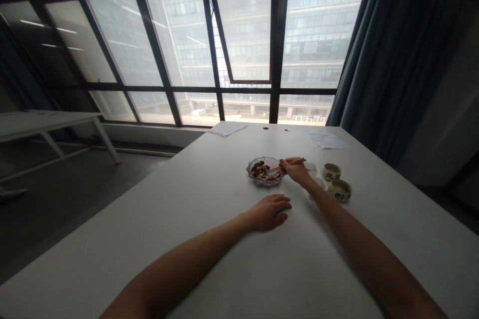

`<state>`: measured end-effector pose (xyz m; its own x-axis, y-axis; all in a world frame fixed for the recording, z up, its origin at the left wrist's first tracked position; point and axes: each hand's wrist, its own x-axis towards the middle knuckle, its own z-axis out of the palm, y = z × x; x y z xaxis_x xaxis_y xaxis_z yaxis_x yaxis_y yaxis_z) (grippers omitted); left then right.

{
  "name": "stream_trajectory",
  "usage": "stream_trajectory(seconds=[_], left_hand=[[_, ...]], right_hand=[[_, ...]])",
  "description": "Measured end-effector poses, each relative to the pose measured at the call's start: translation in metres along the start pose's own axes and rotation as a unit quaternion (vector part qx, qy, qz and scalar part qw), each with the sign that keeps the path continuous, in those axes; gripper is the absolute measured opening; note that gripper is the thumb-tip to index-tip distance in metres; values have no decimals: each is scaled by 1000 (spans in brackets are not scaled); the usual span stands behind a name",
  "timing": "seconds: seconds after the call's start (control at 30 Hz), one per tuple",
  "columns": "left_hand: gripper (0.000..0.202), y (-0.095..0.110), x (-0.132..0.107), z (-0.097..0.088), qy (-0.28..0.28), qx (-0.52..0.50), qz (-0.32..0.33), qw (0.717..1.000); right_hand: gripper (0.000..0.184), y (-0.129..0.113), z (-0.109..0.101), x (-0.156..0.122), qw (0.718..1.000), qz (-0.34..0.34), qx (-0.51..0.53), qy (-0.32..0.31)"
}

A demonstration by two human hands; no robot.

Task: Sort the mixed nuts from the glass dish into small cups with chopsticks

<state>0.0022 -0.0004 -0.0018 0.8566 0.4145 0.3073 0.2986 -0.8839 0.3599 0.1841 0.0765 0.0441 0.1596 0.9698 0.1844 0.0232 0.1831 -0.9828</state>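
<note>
Chopsticks (292,163), one pair; ceramic cups (340,190), two

Inspection finds the person's left forearm (179,279) and right forearm (368,254) uncovered as far as the lower frame edge, both long and tapering evenly toward the wrist. The left hand (267,213) and right hand (295,172) are bare, with no worn item observed. Fine surface detail is too small to assess.

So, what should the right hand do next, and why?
Probably pinch one of the nuts with the chopsticks: the right hand holds them with their tips over the glass dish, while the left hand rests on the table.
</note>
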Motion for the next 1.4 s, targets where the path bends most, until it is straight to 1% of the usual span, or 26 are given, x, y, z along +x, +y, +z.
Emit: stream_trajectory(seconds=[0.13, 0.27, 0.37, 0.47, 0.53, 0.6, 0.7, 0.77, 0.87, 0.97, 1.07, 1.13, 1.23, 1.3, 1.33, 1.4], left_hand=[[37, -1, 0, 0, 1, 0, 0, 1000], [37, -1, -1, 1, 3, 0, 2, 1000], [37, -1, 0, 0, 2, 1, 3, 1000], [37, -1, 0, 0, 0, 0, 4, 1000], [36, -2, 0, 1, 0, 0, 2, 1000], [36, -2, 1, 1, -1, 1, -1, 1000], [37, -2, 1, 2, -2, 2, -5, 1000], [37, -2, 1, 1, -3, 1, -5, 1000], [37, -2, 1, 0, -5, -1, -5, 1000], [37, -3, 0, 0, -5, 1, -7, 1000], [37, -3, -1, -1, -8, 3, -8, 1000], [37, -3, -2, -2, -9, 3, -5, 1000], [37, -3, -2, -2, -7, 3, -2, 1000], [37, -3, -2, -2, -6, 3, -1, 1000], [37, -3, -2, -1, -6, 3, -1, 1000], [37, -3, -1, -1, -3, 3, 0, 1000]], right_hand=[[28, 3, 1, -2, 1000, -5, -1, 5], [31, 1, 1, -3, 999, -1, 2, 42], [31, -6, -2, -3, 998, 5, 1, 61], [30, -21, -12, 0, 997, -3, 10, 75], [29, -36, -24, 2, 996, -15, 20, 90], [28, -54, -41, 4, 993, -32, 18, 111], [26, -82, -73, 2, 985, -62, 1, 160], [25, -97, -95, -1, 980, -67, -26, 188], [25, -108, -119, -5, 975, -36, -78, 206], [25, -104, -130, -4, 974, 15, -109, 200], [23, -95, -129, 0, 975, 31, -127, 177], [22, -91, -125, 2, 977, 20, -131, 167], [21, -93, -115, 0, 978, -15, -120, 169], [21, -94, -104, -1, 981, -39, -101, 162], [21, -93, -96, -1, 984, -48, -90, 148], [22, -85, -76, -2, 991, -60, -73, 97]])
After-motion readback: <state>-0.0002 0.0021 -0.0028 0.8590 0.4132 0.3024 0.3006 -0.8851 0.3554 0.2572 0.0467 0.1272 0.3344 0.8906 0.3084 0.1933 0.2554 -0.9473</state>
